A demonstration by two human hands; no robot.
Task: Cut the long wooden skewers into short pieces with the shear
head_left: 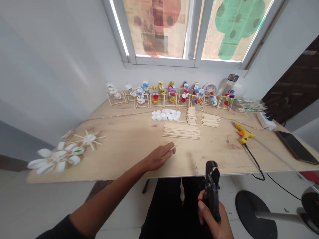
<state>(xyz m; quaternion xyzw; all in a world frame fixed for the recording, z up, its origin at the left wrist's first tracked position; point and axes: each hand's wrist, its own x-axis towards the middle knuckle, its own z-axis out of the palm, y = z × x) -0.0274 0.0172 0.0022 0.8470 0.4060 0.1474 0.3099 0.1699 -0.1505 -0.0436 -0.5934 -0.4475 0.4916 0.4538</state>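
Observation:
My left hand (159,156) is over the front part of the wooden table, its fingers pinched on a thin wooden stick (176,146) whose tip pokes out to the right. My right hand (216,217), lower and just off the table's front edge, is wrapped round a black hand cutter (211,189) with its curved jaws pointing up. Beyond my left hand lies a row of long wooden sticks (181,130). Two piles of shorter sticks (191,116) (210,120) and a cluster of white bottle caps (166,115) are farther back.
Small stick frames with coloured cap wheels (171,96) line the wall. A yellow glue gun (244,132), power strip (266,121) and phone (296,146) occupy the right. White-petalled (58,156) and stick-spoked wheels (89,139) lie left. A bottle (228,85) and small fan (209,89) stand behind.

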